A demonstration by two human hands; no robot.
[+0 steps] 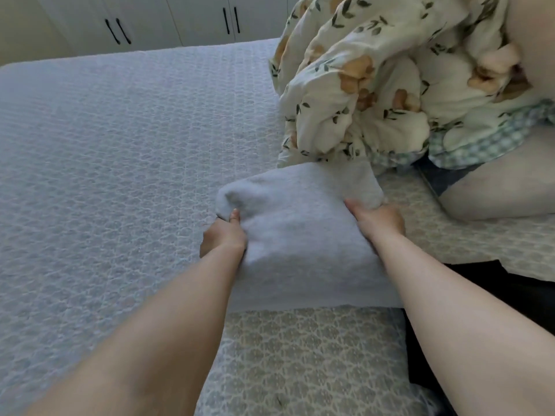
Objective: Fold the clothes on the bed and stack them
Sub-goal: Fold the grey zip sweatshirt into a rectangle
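Note:
A fluffy pale blue-grey garment (297, 235) lies folded in a thick wad on the bed (105, 151), just in front of me. My left hand (223, 235) grips its left edge, thumb on top and fingers tucked under the fabric. My right hand (378, 220) holds the right edge, its fingers hidden beneath the fold. A loose end of the garment sticks up at the far right corner (365, 184).
A crumpled floral quilt (375, 85) with a green checked lining is heaped at the far right. A patterned beige cloth (300, 355) lies under the garment. Dark fabric (480, 289) sits at the right. A person's bare leg (504, 187) rests beside the quilt. White wardrobe doors (180, 16) stand beyond the bed.

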